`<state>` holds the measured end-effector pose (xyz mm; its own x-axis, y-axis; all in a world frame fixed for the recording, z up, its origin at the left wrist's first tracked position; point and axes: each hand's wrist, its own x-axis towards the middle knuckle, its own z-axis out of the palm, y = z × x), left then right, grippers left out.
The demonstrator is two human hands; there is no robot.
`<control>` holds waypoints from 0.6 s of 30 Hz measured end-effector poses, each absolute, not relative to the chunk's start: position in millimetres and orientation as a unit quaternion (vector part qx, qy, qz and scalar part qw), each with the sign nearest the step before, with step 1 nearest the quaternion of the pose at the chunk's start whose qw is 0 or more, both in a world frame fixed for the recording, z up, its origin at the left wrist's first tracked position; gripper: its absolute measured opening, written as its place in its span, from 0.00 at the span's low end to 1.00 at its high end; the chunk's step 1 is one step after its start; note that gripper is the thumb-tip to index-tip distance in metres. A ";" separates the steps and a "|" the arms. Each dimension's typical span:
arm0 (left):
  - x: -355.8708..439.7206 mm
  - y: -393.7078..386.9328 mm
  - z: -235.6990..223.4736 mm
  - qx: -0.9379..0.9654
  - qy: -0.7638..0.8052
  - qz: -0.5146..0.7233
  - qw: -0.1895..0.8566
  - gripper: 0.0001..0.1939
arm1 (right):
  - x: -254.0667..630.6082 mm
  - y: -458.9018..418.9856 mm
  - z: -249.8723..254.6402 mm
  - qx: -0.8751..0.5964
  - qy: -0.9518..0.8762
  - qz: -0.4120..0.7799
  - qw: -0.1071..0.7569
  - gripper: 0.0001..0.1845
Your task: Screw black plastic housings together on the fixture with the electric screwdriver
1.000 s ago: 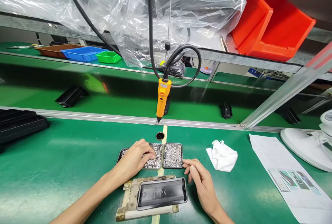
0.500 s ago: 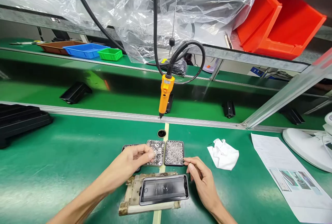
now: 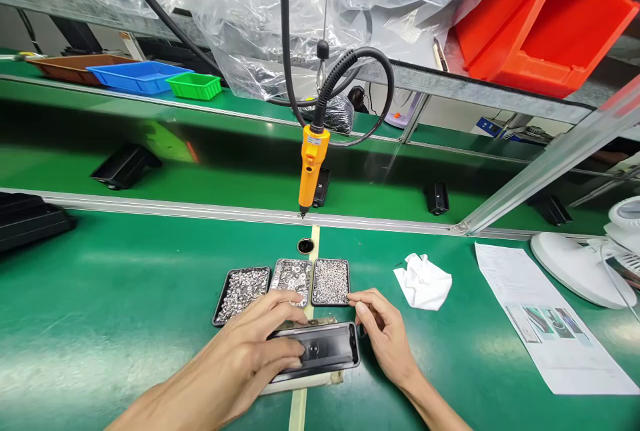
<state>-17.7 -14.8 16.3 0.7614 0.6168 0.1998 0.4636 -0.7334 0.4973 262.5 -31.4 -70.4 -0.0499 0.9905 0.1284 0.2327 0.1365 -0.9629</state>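
My left hand (image 3: 250, 348) reaches over a black rectangular housing (image 3: 333, 348), thumb and index finger close together in a pinch near its round centre boss. What the pinch holds, if anything, is hidden. The housing lies open side up on a pale, worn fixture (image 3: 327, 379), its left end covered by the hand. My right hand (image 3: 383, 331) has its index fingertip at the near right corner of a tray of small nuts (image 3: 331, 282). Its fingers are curled closed, and I cannot make out anything in them. A tray of washers (image 3: 293, 278) lies beside the nuts.
A further tray of metal parts (image 3: 243, 291) sits left. An orange electric screwdriver (image 3: 313, 164) hangs beyond a round black hole (image 3: 305, 245). A white cloth (image 3: 424, 282), printed sheet (image 3: 540, 324) and white fan (image 3: 580, 268) are at the right.
My left hand has moved from the washer tray down and over the housing. My right hand stays by the corner of the nut tray. The camera view has shifted slightly.
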 end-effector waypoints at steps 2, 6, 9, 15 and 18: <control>-26.5 -18.0 14.6 0.919 0.299 0.168 0.194 0.14 | 262.5 -31.4 -69.2 -0.513 -0.596 0.413 0.460 0.15; -44.3 -24.5 3.4 0.933 0.296 0.152 0.135 0.19 | 262.4 -32.1 -66.8 -0.515 -0.595 0.417 0.455 0.15; -47.6 -28.1 -4.4 0.940 0.287 0.148 0.109 0.24 | 262.3 -32.3 -66.1 -0.517 -0.595 0.418 0.451 0.15; -31.8 -30.4 -11.9 0.930 0.296 0.165 0.140 0.25 | 261.5 -32.1 -67.1 -0.522 -0.595 0.416 0.448 0.16; -24.8 -29.1 -10.8 0.933 0.292 0.153 0.146 0.23 | 261.3 -32.4 -67.4 -0.520 -0.595 0.417 0.449 0.16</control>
